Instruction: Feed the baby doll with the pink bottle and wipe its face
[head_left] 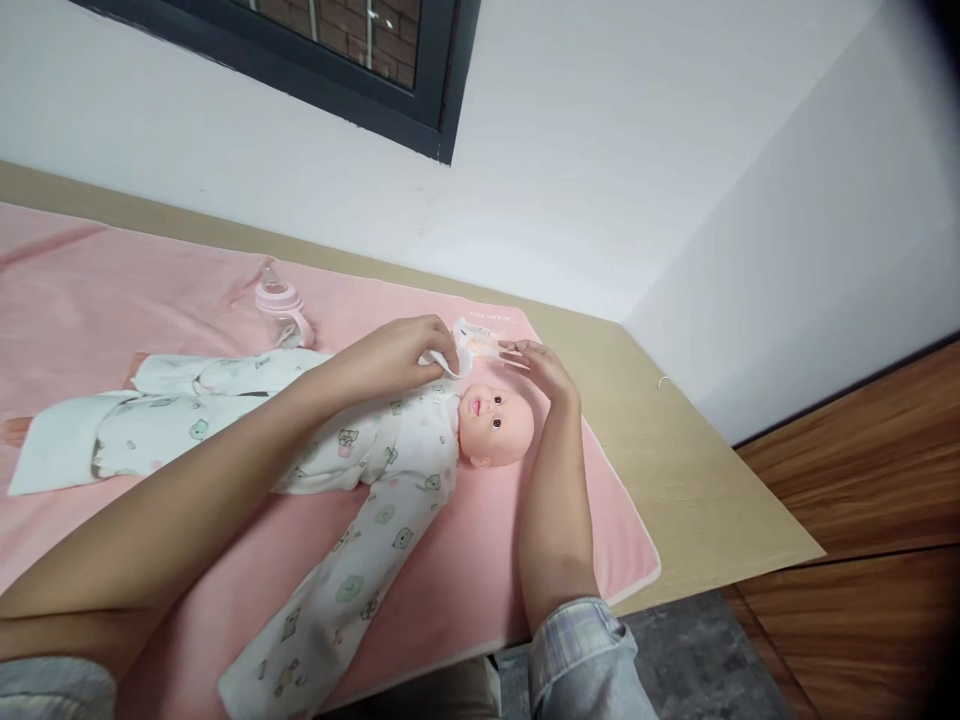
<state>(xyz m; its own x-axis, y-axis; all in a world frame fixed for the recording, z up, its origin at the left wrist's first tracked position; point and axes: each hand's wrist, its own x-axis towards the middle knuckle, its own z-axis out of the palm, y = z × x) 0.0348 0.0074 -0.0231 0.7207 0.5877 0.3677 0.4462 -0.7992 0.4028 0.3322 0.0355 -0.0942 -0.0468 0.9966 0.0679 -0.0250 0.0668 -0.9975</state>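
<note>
A bald baby doll (506, 432) lies on its back, dressed in white printed clothes (409, 440), its head to the right. My left hand (409, 352) reaches across the doll's chest, fingers closed on a white wipe (448, 363) beside its far shoulder. Just beyond the doll's head, my right hand (546, 368) grips the right end of a small, partly see-through wipes packet (484, 342) with orange marks. The wipe and the packet meet or overlap; whether they are joined I cannot tell. One long sleeve of the clothes stretches toward me.
A pink-topped baby bottle (281, 308) lies beyond the doll's legs. Everything rests on a pink blanket (480, 545) over a tan tabletop (675, 470). White walls (562, 180) stand behind and to the right, with a dark-framed window (431, 110) and wooden panels (885, 470).
</note>
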